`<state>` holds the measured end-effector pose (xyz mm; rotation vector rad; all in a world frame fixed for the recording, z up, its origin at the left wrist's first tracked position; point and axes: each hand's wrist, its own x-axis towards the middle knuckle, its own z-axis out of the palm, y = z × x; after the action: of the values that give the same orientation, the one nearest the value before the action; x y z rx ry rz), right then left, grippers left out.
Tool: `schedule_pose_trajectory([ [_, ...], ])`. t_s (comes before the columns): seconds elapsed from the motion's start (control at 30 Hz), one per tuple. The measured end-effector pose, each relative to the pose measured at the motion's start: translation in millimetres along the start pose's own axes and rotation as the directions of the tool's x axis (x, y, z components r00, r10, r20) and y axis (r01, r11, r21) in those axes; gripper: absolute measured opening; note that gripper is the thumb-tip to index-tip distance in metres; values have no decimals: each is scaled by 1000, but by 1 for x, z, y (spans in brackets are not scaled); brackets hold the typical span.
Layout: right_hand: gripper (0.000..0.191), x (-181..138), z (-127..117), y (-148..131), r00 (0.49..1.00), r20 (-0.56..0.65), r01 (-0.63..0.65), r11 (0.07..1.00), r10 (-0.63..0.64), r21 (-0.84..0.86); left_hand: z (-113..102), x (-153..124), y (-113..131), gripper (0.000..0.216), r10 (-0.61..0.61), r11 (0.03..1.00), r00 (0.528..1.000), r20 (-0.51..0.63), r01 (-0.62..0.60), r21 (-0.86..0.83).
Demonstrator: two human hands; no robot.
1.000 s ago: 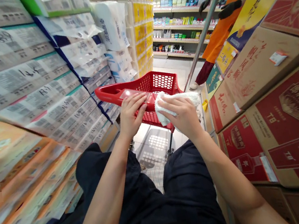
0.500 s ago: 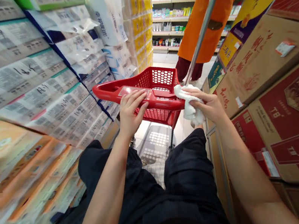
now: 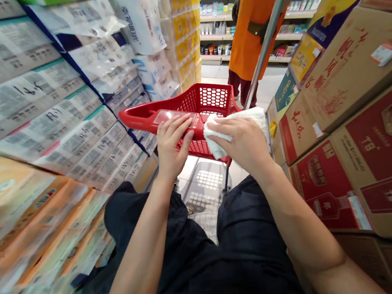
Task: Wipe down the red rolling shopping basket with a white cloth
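The person's right hand (image 3: 243, 141) clasped a white fabric cloth (image 3: 218, 150) against a curved red plastic cart handle (image 3: 198, 126). The left hand (image 3: 172, 147) lay over the handle beside it, fingers slightly parted; how firmly it gripped could not be told. The handle stood before a red perforated plastic basket (image 3: 191, 99).

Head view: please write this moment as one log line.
left hand: rests on red handle | right hand: holds white cloth against handle | right side: cartons

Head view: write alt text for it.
A bare right-hand grip holds a white cloth over the red plastic handle of a red mesh shopping cart; the left-hand grip rests on the handle. Stacked red-and-brown cardboard boxes stand at right, printed white packs at left.
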<state>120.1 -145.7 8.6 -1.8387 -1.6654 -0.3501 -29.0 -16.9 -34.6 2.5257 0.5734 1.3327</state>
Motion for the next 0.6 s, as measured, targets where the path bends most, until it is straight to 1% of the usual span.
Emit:
schedule_pose_trajectory([
  [0.1, 23, 7, 7, -8, 1000, 10, -3, 1000, 3, -24, 0, 0, -2, 34, 5, 1000, 1000, 0, -5, 5],
  [0.17, 25, 5, 9, -6, 1000, 1, 13, 1000, -13, -18, -2, 0, -4, 34, 13, 1000, 1000, 3, -13, 1],
  [0.23, 27, -3, 7, 2, 999, 0, 47, 999, -47, 9, -4, -1, -5, 33, 20, 1000, 1000, 7, -20, -11],
  [0.37, 27, -24, -2, 33, 996, -10, 89, 988, -88, 130, -6, -2, -4, 32, 27, 999, 1000, 15, -26, -31],
  [0.47, 25, -34, -7, 65, 995, -41, 102, 952, -95, 288, -6, -3, -1, 33, 15, 1000, 999, 28, -14, -19],
  [0.6, 31, -39, -8, 104, 998, -65, 35, 853, -1, 521, -5, -3, 0, 34, 10, 1000, 1000, 29, -10, -10],
])
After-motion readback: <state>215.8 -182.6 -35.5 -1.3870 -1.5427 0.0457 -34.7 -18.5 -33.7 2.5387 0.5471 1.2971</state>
